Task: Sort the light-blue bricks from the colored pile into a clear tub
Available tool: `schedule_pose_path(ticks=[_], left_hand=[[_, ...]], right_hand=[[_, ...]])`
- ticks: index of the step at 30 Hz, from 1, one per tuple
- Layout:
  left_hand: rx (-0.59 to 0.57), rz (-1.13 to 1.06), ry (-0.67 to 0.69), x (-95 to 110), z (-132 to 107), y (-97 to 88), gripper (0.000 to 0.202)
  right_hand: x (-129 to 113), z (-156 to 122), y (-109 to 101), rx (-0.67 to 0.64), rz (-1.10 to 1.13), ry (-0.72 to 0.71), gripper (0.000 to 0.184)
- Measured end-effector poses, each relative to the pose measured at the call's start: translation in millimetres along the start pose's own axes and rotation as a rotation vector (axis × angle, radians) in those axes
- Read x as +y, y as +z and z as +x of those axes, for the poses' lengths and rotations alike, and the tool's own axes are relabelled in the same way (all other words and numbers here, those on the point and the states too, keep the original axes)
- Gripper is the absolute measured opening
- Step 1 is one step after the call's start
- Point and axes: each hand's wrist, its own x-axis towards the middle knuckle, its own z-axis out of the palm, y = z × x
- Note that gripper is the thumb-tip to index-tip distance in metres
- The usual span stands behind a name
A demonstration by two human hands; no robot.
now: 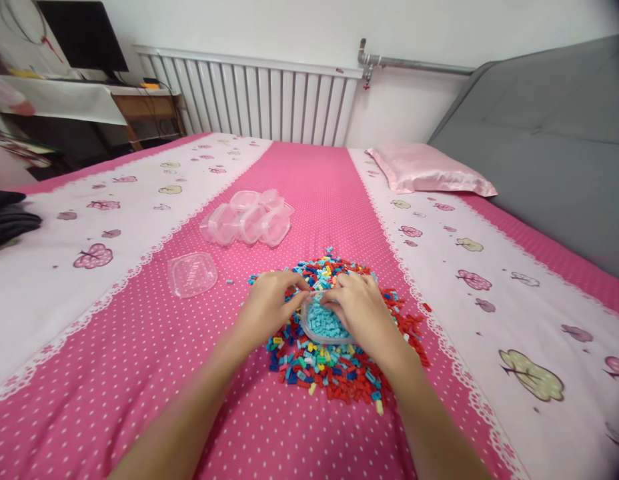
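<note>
Two fingertip sets: meeting at the far rim of the tub (325,328).
Left hand (269,301): fingers pinched shut; I cannot tell if they hold a brick.
Right hand (360,308): fingers curled over the rim; I cannot tell its grip.
Care: I'd lift single blue bricks and keep the tub level.
Tub: between both hands, on the pile (339,377).

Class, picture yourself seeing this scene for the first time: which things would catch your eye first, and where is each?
The heap of tiny red, blue and yellow bricks in the middle of the pink dotted bedspread stands out first, with the left hand and right hand meeting at a clear tub of light-blue pieces set in it. Beyond, to the left, lies a cluster of clear tubs.
</note>
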Motion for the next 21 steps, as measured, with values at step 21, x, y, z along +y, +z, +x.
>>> schedule_pose_path(ticks=[21], left_hand=[[-0.464, 0.253, -0.189, -40, -13, -58.0, 0.016]], right_hand=[[21, -5, -3, 0.114, 0.306, -0.005, 0.012]])
